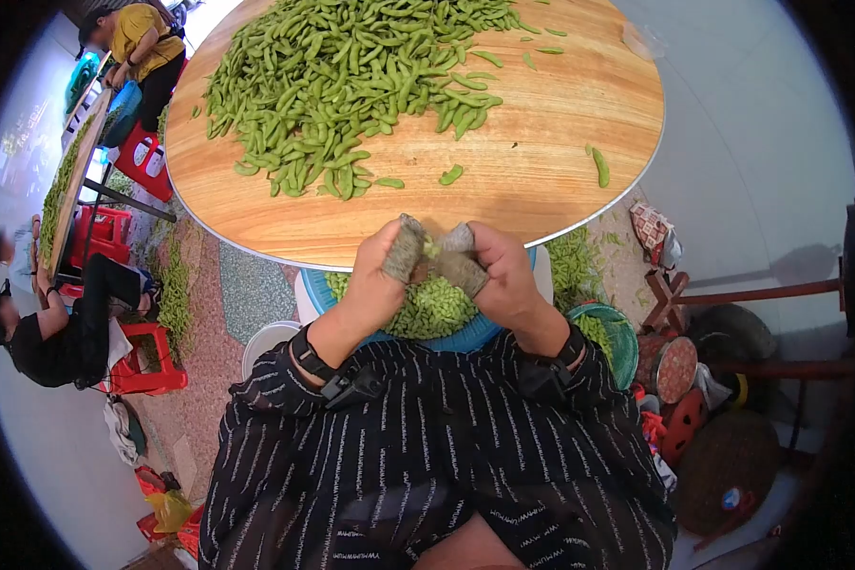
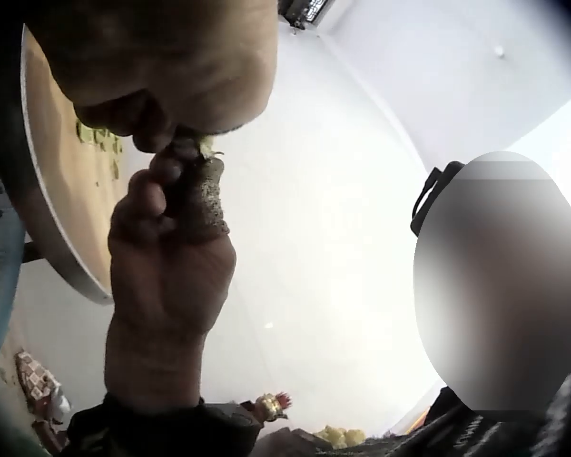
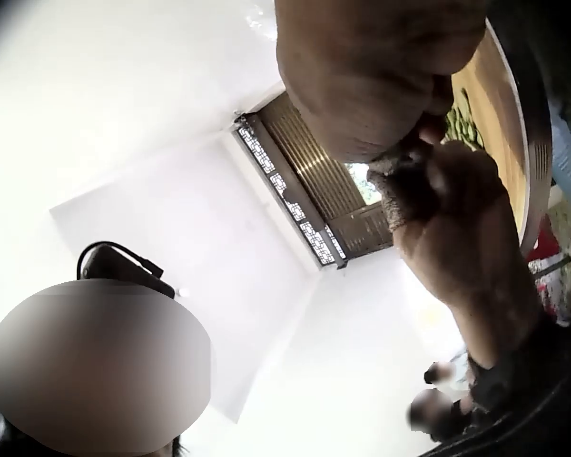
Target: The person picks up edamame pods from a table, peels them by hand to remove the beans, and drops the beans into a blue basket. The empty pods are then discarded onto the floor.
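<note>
My left hand [image 1: 372, 280] and right hand [image 1: 511, 277] meet at the table's near edge, thumbs toward each other. Greyish cloth wraps cover the thumbs and a finger. Between the fingertips both hands pinch a green soybean pod [image 1: 431, 249], mostly hidden by the wraps. In the left wrist view a pale green bit of the pod [image 2: 206, 148] shows at the thumb tip. Below the hands, a blue basin [image 1: 484, 334] holds shelled green beans [image 1: 435, 309]. A large heap of soybean pods [image 1: 323, 81] covers the far left of the round wooden table [image 1: 560, 123].
A few loose pods [image 1: 451, 175] lie near the table's front. A white bucket [image 1: 268, 340] stands left of the basin, a green basket [image 1: 610, 347] right of it. At far left, other people sit around a second table [image 1: 76, 190] with red stools [image 1: 147, 366].
</note>
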Available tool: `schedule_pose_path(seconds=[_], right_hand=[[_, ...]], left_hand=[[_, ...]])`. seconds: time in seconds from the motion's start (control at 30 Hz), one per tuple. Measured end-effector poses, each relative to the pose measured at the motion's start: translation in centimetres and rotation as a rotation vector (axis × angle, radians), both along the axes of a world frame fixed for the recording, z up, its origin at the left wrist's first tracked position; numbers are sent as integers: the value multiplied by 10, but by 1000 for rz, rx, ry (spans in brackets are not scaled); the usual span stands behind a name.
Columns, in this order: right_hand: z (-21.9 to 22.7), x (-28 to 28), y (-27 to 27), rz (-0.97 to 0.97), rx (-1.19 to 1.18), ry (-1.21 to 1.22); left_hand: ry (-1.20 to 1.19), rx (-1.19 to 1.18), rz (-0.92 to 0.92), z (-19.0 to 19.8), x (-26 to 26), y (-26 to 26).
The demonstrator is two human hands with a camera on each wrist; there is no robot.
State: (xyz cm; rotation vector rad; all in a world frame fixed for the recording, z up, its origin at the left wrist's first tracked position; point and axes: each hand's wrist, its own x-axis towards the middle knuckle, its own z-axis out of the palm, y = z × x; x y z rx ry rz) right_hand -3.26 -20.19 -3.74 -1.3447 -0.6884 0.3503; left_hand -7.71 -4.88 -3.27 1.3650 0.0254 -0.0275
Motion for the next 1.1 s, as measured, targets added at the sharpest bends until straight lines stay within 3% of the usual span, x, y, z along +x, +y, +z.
schedule_pose_path(seconds=[0.03,0.1,0.17,0.23,0.3,0.33,0.4,0.43,0.53,0.6,0.63,0.77,0.83,0.93,1.03,1.1], right_hand=[[-3,0,-1,-10,-80,-155],[1,0,-2,6,-61,-128],[6,-1,-4,22,-42,-99],[9,-2,-5,57,8,246],[5,-1,-8,73,-19,212],[1,-1,-8,93,-48,185],[-3,-1,-8,106,-75,180],[-3,-1,-8,115,-103,175],[-3,-3,-5,127,-59,58],[5,-3,-6,135,-65,162],[8,-1,-6,140,-70,259],[-2,4,-5,169,-53,373],[-1,1,1,-17,5,399],[1,-4,-1,-88,-20,344],[3,-7,-2,-21,-4,273],[1,-8,0,-3,4,262]], left_hand=[[1,-1,1,0,0,0],[35,-220,-62,-1,1,0],[80,-272,-140,-3,4,7],[121,-320,-220,0,4,10],[-123,283,-147,7,0,10],[-124,283,-145,7,-2,12],[-141,579,-197,7,-6,17],[-143,580,-193,6,-5,18],[-163,427,-180,0,-5,22],[205,-122,-261,-1,-5,24],[226,-227,-239,0,-4,22],[264,-193,-236,10,-6,17],[243,-196,-135,14,-6,12],[194,-189,-45,11,-7,10],[155,-149,49,-2,-5,10],[177,-231,15,-8,-4,12]])
